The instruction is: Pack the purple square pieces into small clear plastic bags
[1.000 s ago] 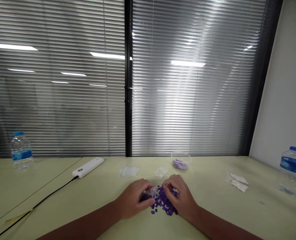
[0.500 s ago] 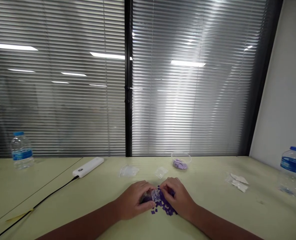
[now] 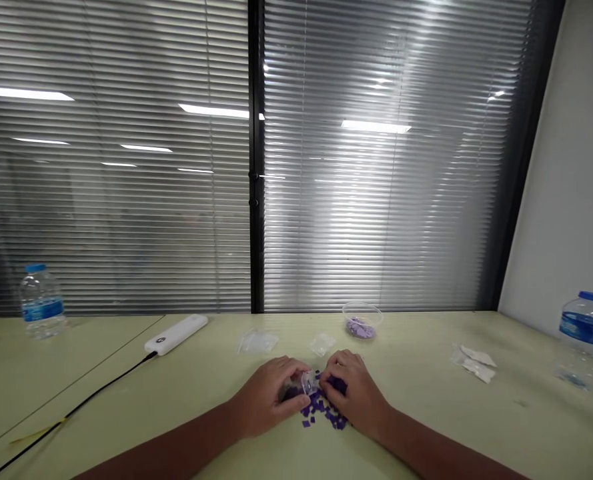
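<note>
My left hand (image 3: 263,397) is wrapped round a small clear plastic container (image 3: 309,383), tilted on its side with its mouth facing right. Something dark purple shows inside it, behind my fingers. A scattered heap of small purple square pieces (image 3: 320,403) lies on the table below and to the right of that mouth. Over the heap's right side, my right hand (image 3: 352,392) is curled with its fingertips beside the container's rim. Purple pieces show between its thumb and fingers; how many is hidden.
Behind my hands stands a clear round tub (image 3: 362,321) with pale purple pieces inside. Clear plastic bags (image 3: 257,341) lie on the table (image 3: 216,460). A white power bank (image 3: 176,335) with a black cable is at left, white packets (image 3: 477,362) at right. Water bottles (image 3: 43,303) stand at both sides.
My right hand has lifted slightly and its fingers have closed in more around purple pieces. The container's mouth has tipped up a little and shifted slightly left.
</note>
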`<action>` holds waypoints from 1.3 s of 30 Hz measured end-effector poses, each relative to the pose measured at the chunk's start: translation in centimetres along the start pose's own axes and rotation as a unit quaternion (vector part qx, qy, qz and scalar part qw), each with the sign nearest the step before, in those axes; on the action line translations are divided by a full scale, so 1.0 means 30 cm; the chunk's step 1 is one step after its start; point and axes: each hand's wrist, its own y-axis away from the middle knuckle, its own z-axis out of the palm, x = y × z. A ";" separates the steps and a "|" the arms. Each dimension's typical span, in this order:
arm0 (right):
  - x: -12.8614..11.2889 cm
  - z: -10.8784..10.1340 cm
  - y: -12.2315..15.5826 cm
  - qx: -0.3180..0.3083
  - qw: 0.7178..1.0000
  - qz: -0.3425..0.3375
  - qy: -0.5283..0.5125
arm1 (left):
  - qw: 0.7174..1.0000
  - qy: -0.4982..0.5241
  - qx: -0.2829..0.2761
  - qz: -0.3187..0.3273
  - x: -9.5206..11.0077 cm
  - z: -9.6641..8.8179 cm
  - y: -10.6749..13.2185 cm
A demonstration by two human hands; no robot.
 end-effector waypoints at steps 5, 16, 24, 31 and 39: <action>0.001 -0.021 -0.004 0.048 0.998 -0.009 -0.041 | 1.000 -0.009 -0.008 0.000 -0.004 0.005 0.001; -0.032 -0.026 0.009 0.037 0.994 -0.092 -0.053 | 1.000 -0.016 -0.015 0.010 -0.009 0.005 -0.001; 0.003 -0.001 0.003 -0.021 0.999 0.005 -0.037 | 1.000 -0.012 -0.017 0.006 0.001 0.003 -0.002; 0.005 0.015 0.002 -0.037 0.999 -0.005 -0.022 | 1.000 -0.017 -0.019 0.005 -0.004 0.006 -0.003; -0.014 -0.007 -0.001 -0.038 0.999 -0.009 -0.028 | 1.000 -0.017 -0.018 0.005 -0.010 0.008 0.000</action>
